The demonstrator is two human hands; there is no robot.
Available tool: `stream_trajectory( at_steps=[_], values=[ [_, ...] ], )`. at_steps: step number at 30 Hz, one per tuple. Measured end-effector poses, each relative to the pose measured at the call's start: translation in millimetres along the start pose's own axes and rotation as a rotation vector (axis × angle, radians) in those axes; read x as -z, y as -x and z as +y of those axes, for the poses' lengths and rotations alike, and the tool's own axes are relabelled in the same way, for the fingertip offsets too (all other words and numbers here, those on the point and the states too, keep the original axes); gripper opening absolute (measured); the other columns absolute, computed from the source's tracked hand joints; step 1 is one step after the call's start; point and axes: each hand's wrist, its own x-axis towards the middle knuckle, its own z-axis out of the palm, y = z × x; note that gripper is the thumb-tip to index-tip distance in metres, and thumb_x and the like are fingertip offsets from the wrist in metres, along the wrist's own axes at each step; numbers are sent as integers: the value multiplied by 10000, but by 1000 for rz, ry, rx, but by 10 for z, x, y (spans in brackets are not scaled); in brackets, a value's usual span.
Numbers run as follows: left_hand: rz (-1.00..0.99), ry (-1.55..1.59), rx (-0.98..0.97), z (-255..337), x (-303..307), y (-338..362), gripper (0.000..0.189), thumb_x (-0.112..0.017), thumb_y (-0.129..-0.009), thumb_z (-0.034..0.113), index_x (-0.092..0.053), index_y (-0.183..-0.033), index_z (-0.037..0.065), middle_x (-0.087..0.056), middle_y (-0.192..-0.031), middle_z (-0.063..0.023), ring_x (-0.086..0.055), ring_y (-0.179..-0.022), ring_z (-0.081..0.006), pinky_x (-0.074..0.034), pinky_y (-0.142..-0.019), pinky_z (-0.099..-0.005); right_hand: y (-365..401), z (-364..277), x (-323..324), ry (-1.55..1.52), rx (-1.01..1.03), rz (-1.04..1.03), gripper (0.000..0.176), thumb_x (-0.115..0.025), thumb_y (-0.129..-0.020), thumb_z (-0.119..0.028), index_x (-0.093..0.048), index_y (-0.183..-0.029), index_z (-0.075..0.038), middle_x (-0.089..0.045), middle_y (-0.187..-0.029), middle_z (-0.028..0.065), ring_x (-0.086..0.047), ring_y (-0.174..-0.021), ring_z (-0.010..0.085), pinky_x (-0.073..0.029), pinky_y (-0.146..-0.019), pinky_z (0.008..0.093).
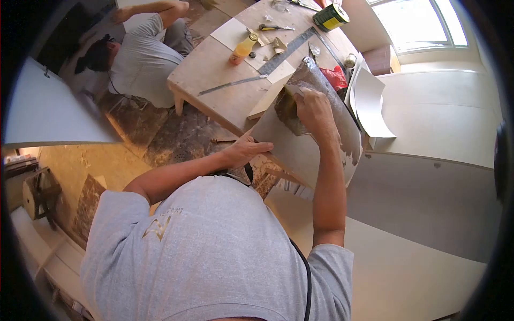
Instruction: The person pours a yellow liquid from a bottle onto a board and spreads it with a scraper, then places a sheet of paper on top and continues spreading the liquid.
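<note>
Our table (195, 75) is the largest thing here, and the pale sheet (286, 152) lies over its near end. A tin (331, 17) and a bottle (243, 49) stand farther along the table. Our right hand (317, 113) clasps a spreader (289, 113) against the sheet; our left hand (243, 151) meets the sheet's edge, its grip unclear to us. We seem to be mid-spreading, which calls for even pressure and a steady sheet.

Workbench top (191, 81) looks like matt bare wood. The pale sheet (292, 152) is smooth and dull up close, but kinda shiny and streaky at the far end. Can's (331, 17) glossy metal, bottle's (243, 49) see-through and shiny, T-shirt's (214, 241) matt cloth.
</note>
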Motion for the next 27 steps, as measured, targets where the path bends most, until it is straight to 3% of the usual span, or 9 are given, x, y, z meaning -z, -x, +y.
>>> stream_trajectory(
  at_steps=[5,8,13,17,20,22,23,25,27],
  values=[
    [-9,-14,-27,-135,81,-94,484,-678,-1015,114,-494,-1455,32,-642,-1301,-62,-629,-1180,-157,-543,-1010,-341,56,-47,26,42,68,-90,183,-585,-943,-137,-700,-971,2,-719,-1025,250,-694,-998,435,-543,-895,518],
    [17,-101,-20,-184,117,-111,515,-684,-1005,91,-488,-1481,72,-613,-1364,-36,-601,-1243,-162,-538,-1053,-371,225,-161,-31,-23,137,-93,193,-587,-977,-129,-715,-1024,7,-716,-1040,241,-675,-1010,440,-518,-911,514],
    [1,78,-90,-240,123,-151,580,-703,-988,66,-478,-1513,162,-568,-1419,26,-544,-1317,-143,-531,-1065,-383,529,-379,-21,-66,232,-73,194,-610,-951,-84,-733,-1081,-11,-724,-1067,203,-675,-1025,411,-530,-919,490],
    [19,56,-91,-182,98,-158,497,-696,-986,43,-562,-1450,163,-638,-1316,22,-605,-1207,-124,-547,-998,-343,539,-228,121,-247,242,-108,213,-596,-971,-61,-728,-1127,-3,-729,-1102,208,-687,-1025,410,-534,-933,475],
    [49,-158,31,31,132,-128,347,-693,-990,50,-654,-1332,92,-703,-1166,-8,-652,-1053,-117,-551,-916,-300,524,-117,253,-67,6,100,206,-591,-962,-103,-729,-1085,-15,-729,-1103,196,-690,-1062,391,-534,-958,472],
    [-17,-693,44,213,139,-103,247,-686,-1015,114,-691,-1237,6,-728,-1091,-49,-662,-951,-130,-550,-880,-291,519,88,213,-84,-17,117,211,-579,-976,-112,-728,-1089,-15,-728,-1099,199,-688,-1060,401,-531,-957,478],
    [-22,-693,44,278,96,-109,247,-686,-1015,114,-691,-1237,6,-728,-1091,-49,-662,-951,-130,-550,-880,-291,512,198,184,-100,-35,135,217,-567,-989,-120,-727,-1093,-16,-728,-1095,201,-686,-1058,410,-528,-956,484],
    [49,-139,159,319,7,-125,305,-664,-1046,176,-666,-1236,-62,-738,-1081,-81,-679,-930,-137,-550,-823,-288,488,384,171,-11,-85,138,221,-560,-993,-127,-726,-1087,-14,-726,-1094,207,-686,-1055,414,-528,-954,488],
    [61,0,50,187,-113,-145,296,-663,-1051,202,-690,-1203,-51,-747,-1043,-76,-686,-899,-138,-541,-780,-286,481,494,119,74,-140,143,226,-553,-997,-133,-724,-1081,-12,-724,-1094,212,-685,-1052,417,-527,-952,493]
  ],
)
